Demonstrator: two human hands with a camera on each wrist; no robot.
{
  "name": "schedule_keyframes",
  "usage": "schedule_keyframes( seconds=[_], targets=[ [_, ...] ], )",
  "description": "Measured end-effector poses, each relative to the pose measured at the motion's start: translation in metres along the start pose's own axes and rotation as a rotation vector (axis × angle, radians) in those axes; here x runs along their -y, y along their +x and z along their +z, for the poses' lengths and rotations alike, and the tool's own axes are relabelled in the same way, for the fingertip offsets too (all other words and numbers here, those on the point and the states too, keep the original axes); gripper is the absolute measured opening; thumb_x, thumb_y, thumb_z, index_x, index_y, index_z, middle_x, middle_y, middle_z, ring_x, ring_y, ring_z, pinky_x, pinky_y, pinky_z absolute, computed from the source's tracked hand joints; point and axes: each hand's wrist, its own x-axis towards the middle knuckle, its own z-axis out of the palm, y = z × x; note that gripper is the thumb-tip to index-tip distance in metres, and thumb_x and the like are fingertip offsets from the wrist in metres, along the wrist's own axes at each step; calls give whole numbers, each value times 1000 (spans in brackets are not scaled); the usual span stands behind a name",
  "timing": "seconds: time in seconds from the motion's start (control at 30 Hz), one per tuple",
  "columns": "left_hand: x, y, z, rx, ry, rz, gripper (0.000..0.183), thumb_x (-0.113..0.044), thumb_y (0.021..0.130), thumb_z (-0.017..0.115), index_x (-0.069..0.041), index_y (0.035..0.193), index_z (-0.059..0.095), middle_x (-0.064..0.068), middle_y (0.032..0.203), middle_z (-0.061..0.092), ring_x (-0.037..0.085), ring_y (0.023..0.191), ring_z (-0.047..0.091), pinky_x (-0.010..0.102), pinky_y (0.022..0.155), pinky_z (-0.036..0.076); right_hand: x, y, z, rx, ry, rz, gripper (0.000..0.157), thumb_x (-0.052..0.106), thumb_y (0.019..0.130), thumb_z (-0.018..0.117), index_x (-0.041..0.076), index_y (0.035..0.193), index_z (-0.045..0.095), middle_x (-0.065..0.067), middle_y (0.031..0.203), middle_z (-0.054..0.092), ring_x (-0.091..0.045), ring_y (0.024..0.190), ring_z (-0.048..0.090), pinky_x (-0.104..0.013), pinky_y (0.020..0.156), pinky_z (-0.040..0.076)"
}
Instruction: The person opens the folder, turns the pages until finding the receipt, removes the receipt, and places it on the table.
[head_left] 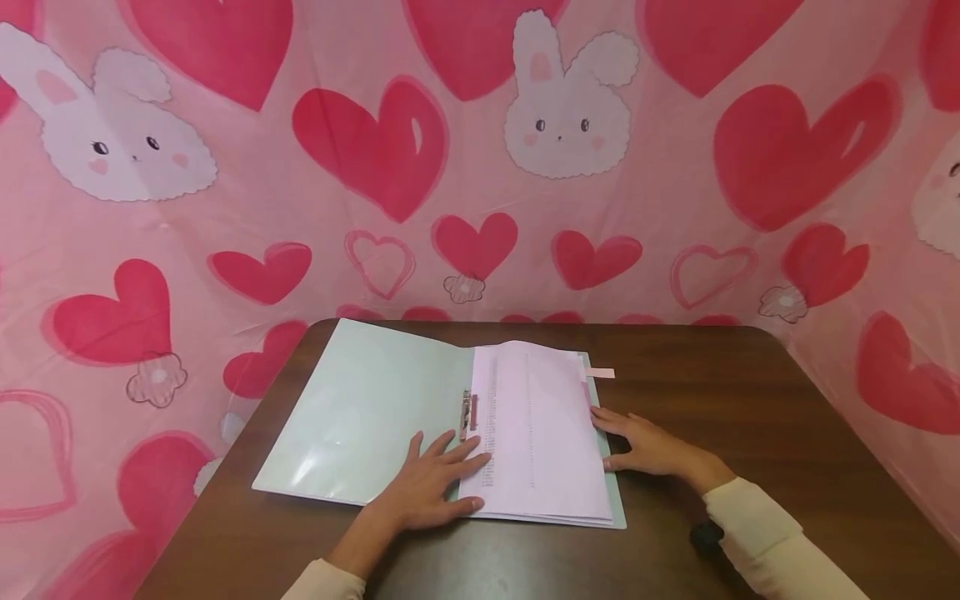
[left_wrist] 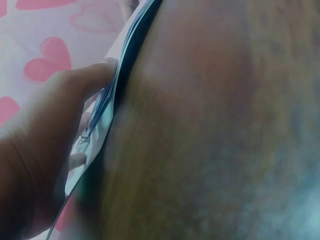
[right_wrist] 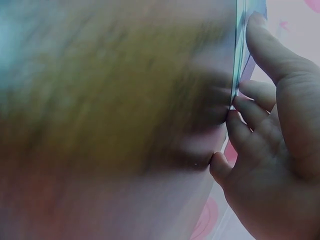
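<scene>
**Open Folder (head_left: 367, 408) on a Brown Table (head_left: 697, 350)**

A pink backdrop (head_left: 465, 192), printed with hearts and rabbit heads, is surrounding the table. On the tabletop, the pale green folder is lying open, its glossy left cover spreading outward and slanting. Sheets of pale pink paper (head_left: 558, 450) are resting on its right side, the uppermost bearing narrow columns of print. Cream sleeves (head_left: 787, 542) are covering both forearms. The left hand (head_left: 427, 487) is spreading wide across the lower part of the fold, thumb and index finger resting on the paper, other fingers reaching over the fold; it is gripping nothing. The right hand (head_left: 648, 446) is touching the right edge of the sheets and folder, thumb and fingers standing apart in a loose, fairly wide posture. A dark object (head_left: 705, 537) is sitting below the right cuff. A metal clip (head_left: 468, 412) is lying along the fold, and a small pink tab (head_left: 600, 373) is projecting beyond the folder's right edge.
</scene>
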Motion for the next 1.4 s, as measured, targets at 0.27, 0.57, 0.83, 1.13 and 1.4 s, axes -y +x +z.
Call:
schedule_keyframes(
  seconds=[0.27,0.57,0.83,1.13,1.4],
  targets=[
    [-1,1,-1,-12,19,7,66,-70,93,47,-41,153,44,-7,164,40,39,153,33,79,116,15,-4,1,-7,-25,45,-37,85,38,90,75,-6,153,38,-30,159,37,-55,143,40,-71,113,33],
    [-1,1,4,-16,23,7,67,-72,92,47,-43,152,45,-6,163,42,39,152,34,79,115,15,-10,9,-11,-109,-34,-95,69,24,93,73,-12,146,46,-31,149,51,-49,136,51,-42,112,48],
    [1,-5,2,-16,42,-13,67,-72,90,49,-43,150,47,-5,163,44,38,151,37,80,114,18,-15,44,-11,-214,108,-55,56,11,96,67,-12,143,49,-32,146,53,-52,133,53,-64,109,41],
    [-2,-3,3,-14,25,14,67,-71,90,50,-42,150,48,-4,162,45,40,150,38,81,113,20,-32,67,-19,-298,264,-12,49,4,99,61,-16,141,47,-36,135,59,-51,118,62,-36,96,59],
    [1,1,2,-31,57,17,65,-70,90,53,-42,149,50,-4,160,47,39,148,40,79,112,22,-35,86,-25,-344,262,-9,46,4,98,63,-16,138,50,-35,131,62,-49,116,64,-34,97,58]
  ],
)
